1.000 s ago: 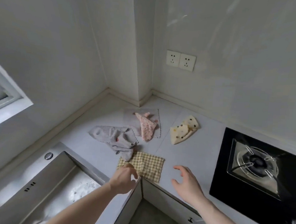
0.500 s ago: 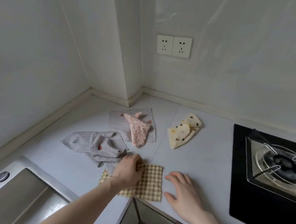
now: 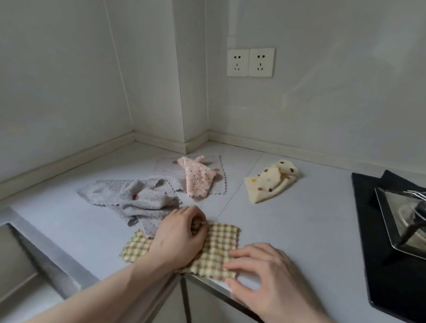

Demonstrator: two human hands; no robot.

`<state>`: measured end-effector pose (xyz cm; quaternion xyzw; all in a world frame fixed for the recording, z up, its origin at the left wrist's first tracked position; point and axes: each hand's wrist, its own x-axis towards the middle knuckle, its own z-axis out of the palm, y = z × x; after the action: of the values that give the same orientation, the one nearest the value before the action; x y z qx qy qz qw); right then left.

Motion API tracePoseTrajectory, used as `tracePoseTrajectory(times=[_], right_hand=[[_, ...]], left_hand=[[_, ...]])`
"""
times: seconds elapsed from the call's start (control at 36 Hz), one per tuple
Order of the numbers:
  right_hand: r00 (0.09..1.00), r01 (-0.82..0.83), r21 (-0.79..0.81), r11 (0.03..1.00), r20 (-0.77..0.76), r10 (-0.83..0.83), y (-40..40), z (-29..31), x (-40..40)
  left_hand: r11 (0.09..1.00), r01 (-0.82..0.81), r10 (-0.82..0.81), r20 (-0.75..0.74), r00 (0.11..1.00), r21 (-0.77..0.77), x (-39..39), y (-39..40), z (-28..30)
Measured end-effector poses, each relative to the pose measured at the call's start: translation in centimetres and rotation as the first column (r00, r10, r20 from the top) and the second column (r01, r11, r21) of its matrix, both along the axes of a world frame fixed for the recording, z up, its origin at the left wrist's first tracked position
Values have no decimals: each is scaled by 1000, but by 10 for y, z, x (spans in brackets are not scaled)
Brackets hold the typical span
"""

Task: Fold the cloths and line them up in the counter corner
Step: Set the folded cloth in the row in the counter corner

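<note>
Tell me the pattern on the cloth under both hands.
The checked cloth has a yellow-green and cream gingham check; head view.

A single head-worn wide-angle view looks forward and down from close above the counter, facing its inner wall corner. Both grips sit near the bottom edge, arms entering from below. The right margin looks stretched, probably by the lens.

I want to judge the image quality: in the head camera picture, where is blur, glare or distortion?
Head view: soft, even light, no hard shadows; the steel sink at lower left is smeared by blur; the wall lines bow from the wide-angle lens; the yellow-green checked cloth under the left hand and right hand stays fairly sharp.
</note>
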<state>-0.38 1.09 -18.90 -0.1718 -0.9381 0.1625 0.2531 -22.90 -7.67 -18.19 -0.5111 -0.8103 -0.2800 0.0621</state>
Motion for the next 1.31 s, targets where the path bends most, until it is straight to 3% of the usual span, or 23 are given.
tracePoseTrajectory(times=[0.11, 0.28, 0.39, 0.56, 0.75, 0.92, 1.11, 1.31], right_hand=[[999, 7, -46, 999, -51, -10, -6, -1, 1], [989, 117, -136, 984, -70, -127, -18, 5, 7], [950, 239, -267, 933, -133, -282, -37, 19, 16], [929, 285, -273, 919, -158, -335, -63, 69, 36], [913, 323, -215, 922, -187, -364, -86, 131, 65], [896, 330, -248, 911, -220, -385, -97, 164, 93], [896, 340, -206, 917, -224, -383, -114, 194, 118], [927, 344, -209, 915, -81, -367, -120, 210, 145]], left_hand=[[999, 20, -22, 65, 998, 31, 5, -6, 1], [972, 40, -82, 173, 982, 233, 22, -29, 11], [984, 159, -170, 150, 974, 83, 41, -59, 22], [955, 279, -281, -3, 960, -101, 59, -97, 57], [932, 361, -360, 42, 932, -15, 76, -111, 107], [866, 500, -494, 163, 854, 9, 93, -121, 138], [826, 562, -542, 304, 783, 25, 112, -124, 159], [818, 575, -543, 330, 772, -2, 124, -130, 180]])
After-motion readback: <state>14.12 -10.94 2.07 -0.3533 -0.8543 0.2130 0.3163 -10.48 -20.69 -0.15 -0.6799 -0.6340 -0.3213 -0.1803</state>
